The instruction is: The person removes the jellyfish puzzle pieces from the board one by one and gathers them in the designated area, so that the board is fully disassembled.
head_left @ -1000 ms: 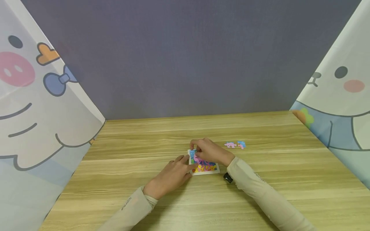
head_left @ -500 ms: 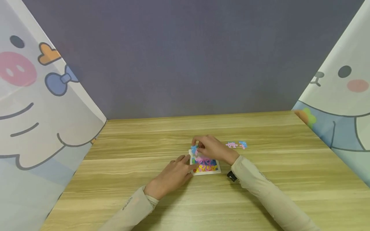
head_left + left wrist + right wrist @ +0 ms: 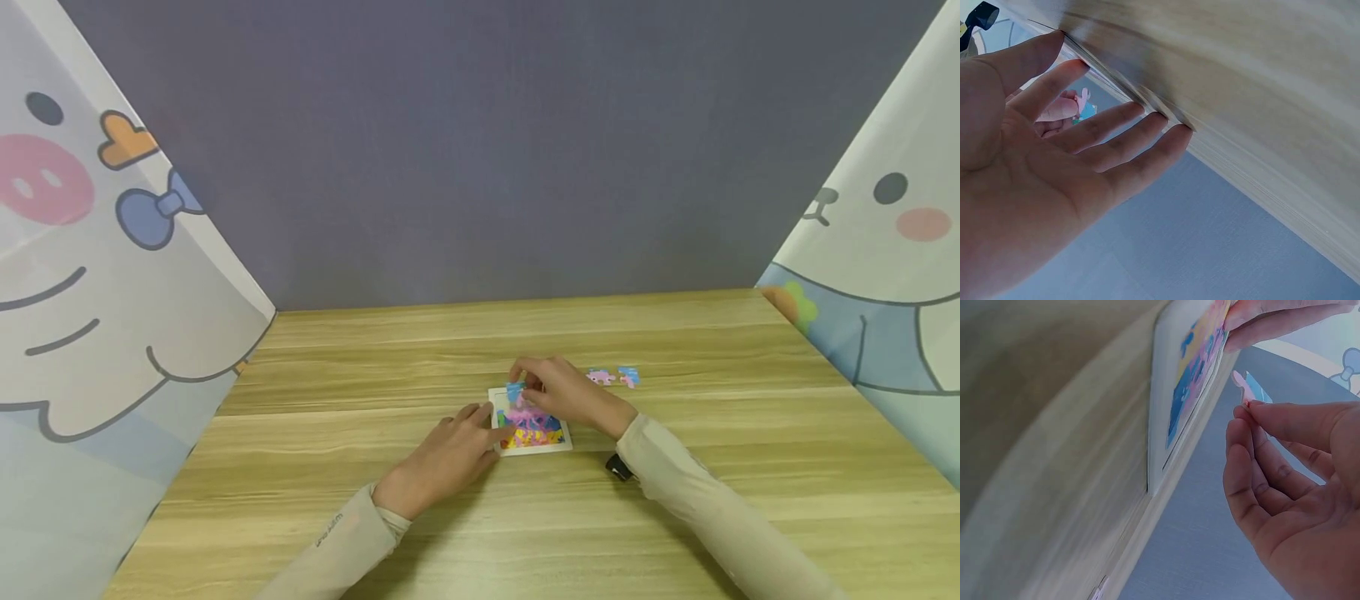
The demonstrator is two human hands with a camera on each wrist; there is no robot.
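A small jigsaw puzzle in a white frame lies on the table, its lower part filled with pink, yellow and blue pieces. Just above its top part, my right hand pinches a blue-and-pink puzzle piece between thumb and index finger. In the right wrist view that piece stands tilted, apart from the frame. My left hand rests at the frame's left side with fingers spread and nearly straight; one finger reaches over the picture. The frame's upper right is partly hidden by my right hand.
Two loose pieces lie on the table to the right of the frame: a pink one with an eye and a blue-and-pink one. A dark upright panel stands behind the wooden table.
My right hand has lifted the puzzle piece from the frame's upper left corner and moved it slightly right, baring white backing there. The left hand has stayed in place.
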